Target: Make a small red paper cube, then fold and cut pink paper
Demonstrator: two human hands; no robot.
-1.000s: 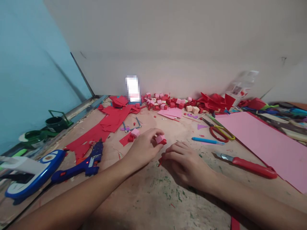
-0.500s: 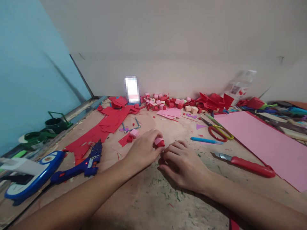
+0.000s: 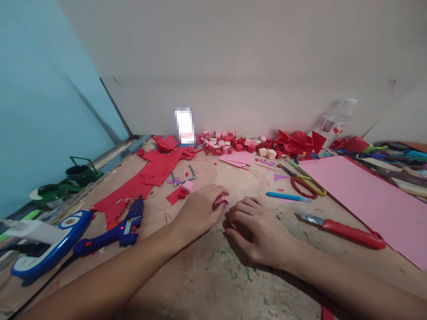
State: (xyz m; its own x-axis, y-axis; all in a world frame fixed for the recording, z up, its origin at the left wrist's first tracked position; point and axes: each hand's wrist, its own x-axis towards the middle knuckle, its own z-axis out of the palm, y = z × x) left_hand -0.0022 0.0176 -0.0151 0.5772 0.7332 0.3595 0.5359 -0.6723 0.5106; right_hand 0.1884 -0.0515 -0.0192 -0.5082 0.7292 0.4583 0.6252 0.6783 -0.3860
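My left hand (image 3: 200,209) is closed, with thumb and fingers pinching a small pink and red folded paper cube (image 3: 221,201) just above the table. The fingers hide part of the cube. Close on its right, my right hand (image 3: 255,226) rests on the table with its fingers curled inward and the thumb near the index fingertip. Whatever it may hold is hidden. Left of my left hand lie a pink cube (image 3: 188,187) and a red one (image 3: 182,192) beside a red paper strip (image 3: 173,197).
A blue glue gun (image 3: 125,229) with a lit red light lies at left. Right are a blue pen (image 3: 283,196), scissors (image 3: 303,186), a red-handled cutter (image 3: 353,233) and pink paper (image 3: 363,191). Behind are many paper cubes (image 3: 238,145), red paper (image 3: 160,166), a lit phone (image 3: 185,126) and a bottle (image 3: 336,118).
The paper cube has turned in my left fingers, showing more pink and less red. My right hand stays almost where it was, and the whole view has shifted slightly.
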